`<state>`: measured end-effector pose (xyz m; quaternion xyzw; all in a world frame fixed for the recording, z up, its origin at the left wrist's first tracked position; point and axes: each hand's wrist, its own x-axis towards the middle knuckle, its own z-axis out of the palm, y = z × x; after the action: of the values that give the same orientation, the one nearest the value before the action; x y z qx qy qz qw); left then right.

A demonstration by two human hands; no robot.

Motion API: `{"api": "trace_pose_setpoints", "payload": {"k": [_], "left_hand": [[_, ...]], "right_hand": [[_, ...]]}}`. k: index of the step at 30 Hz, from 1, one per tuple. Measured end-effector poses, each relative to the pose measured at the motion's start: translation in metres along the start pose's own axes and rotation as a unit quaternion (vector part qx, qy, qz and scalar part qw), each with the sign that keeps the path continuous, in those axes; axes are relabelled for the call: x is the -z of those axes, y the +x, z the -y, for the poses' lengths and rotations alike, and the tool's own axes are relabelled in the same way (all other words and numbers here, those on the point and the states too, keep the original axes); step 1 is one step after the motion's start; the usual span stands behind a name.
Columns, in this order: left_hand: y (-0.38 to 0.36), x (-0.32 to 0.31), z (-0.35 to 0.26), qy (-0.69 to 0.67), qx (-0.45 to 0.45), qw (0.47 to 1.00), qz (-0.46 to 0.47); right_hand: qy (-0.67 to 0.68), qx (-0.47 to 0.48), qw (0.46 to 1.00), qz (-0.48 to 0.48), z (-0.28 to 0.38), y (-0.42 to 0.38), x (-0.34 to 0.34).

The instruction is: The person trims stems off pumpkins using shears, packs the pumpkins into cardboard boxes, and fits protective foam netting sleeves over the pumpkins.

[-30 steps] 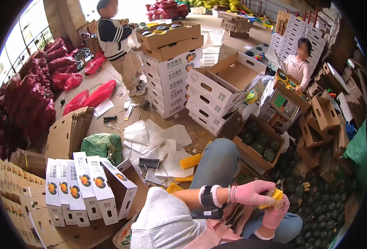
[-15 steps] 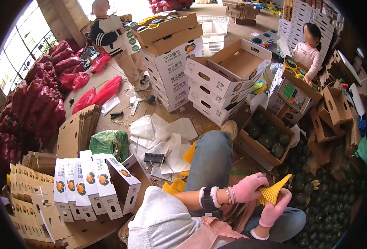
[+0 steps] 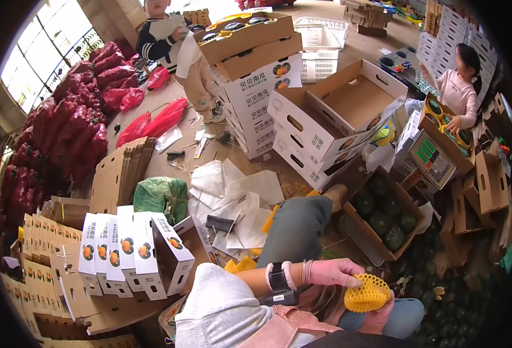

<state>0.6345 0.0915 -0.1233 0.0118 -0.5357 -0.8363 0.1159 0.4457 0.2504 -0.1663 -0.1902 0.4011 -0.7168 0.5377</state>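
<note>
In the head view, my left hand [image 3: 336, 272], in a pink glove, closes its fingers and thumb on the upper left edge of a yellow foam net [image 3: 367, 293]. The net bulges into a round, cup-like shape; what is inside cannot be seen. Below and to the right of it, my right hand [image 3: 380, 316] grips the net, its fingers mostly hidden behind the mesh. Dark green pumpkins [image 3: 458, 304] lie heaped on the floor to the right. Ahead of my hands, a cardboard box [image 3: 407, 242] holds several more of them.
Stacked white printed boxes [image 3: 314, 136] stand ahead, beside a taller stack [image 3: 256, 110]. A scale [image 3: 432, 159] is at the right, near a person in pink [image 3: 457, 90]. Another person [image 3: 166, 43] stands back left. Folded cartons [image 3: 134, 255] and red net sacks [image 3: 64, 139] fill the left.
The yellow net has gone from a stretched, pointed shape to a rounded one, in both hands. My view has shifted slightly. The person at the back has turned towards me.
</note>
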Motion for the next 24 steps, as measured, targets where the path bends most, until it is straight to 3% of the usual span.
{"api": "trace_pose_setpoints", "payload": {"k": [1,2,4,5,8,10,11,12,13,15,16,18,23,24], "left_hand": [[0.000,0.004,-0.003,0.120,-0.081,0.989,-0.022],[-0.002,0.005,-0.002,0.162,-0.095,0.980,-0.063],[-0.006,0.003,-0.003,0.104,-0.024,0.987,-0.120],[-0.006,0.003,-0.017,0.180,0.063,0.977,-0.099],[-0.009,-0.022,-0.010,0.298,-0.010,0.930,-0.213],[-0.010,-0.029,0.005,0.273,-0.032,0.920,-0.278],[-0.009,-0.034,0.009,0.298,-0.081,0.903,-0.297],[-0.008,-0.038,0.012,0.319,-0.127,0.885,-0.314],[-0.007,-0.045,0.010,0.372,-0.121,0.864,-0.317],[-0.006,-0.060,0.001,0.446,-0.117,0.832,-0.309],[-0.005,-0.068,0.002,0.468,-0.126,0.821,-0.302],[-0.007,-0.084,0.001,0.477,-0.133,0.819,-0.291],[-0.003,-0.093,0.015,0.463,-0.108,0.844,-0.249],[-0.003,-0.091,0.015,0.461,-0.101,0.849,-0.236]], "right_hand": [[0.004,0.004,1.000,0.014,0.012,0.005,-0.031],[-0.028,-0.062,0.997,0.046,0.020,0.013,-0.037],[-0.069,-0.078,0.985,0.141,0.018,0.027,-0.037],[-0.066,-0.078,0.987,0.121,0.018,0.028,-0.046],[-0.024,-0.080,0.995,0.060,0.013,0.023,-0.072],[-0.037,-0.045,0.996,0.069,0.000,0.026,-0.063],[-0.064,-0.019,0.997,0.034,-0.012,0.025,-0.053],[-0.183,0.044,0.981,0.046,-0.022,0.024,-0.044],[-0.163,0.020,0.979,0.118,-0.015,0.024,-0.045],[-0.069,-0.020,0.988,0.136,-0.004,0.004,-0.067],[-0.125,-0.006,0.983,0.134,-0.004,-0.004,-0.063],[0.024,-0.103,0.988,0.110,-0.006,-0.016,-0.043],[-0.125,0.021,0.988,0.085,-0.007,-0.035,-0.031],[-0.084,0.003,0.993,0.087,-0.007,-0.033,-0.033]]}}
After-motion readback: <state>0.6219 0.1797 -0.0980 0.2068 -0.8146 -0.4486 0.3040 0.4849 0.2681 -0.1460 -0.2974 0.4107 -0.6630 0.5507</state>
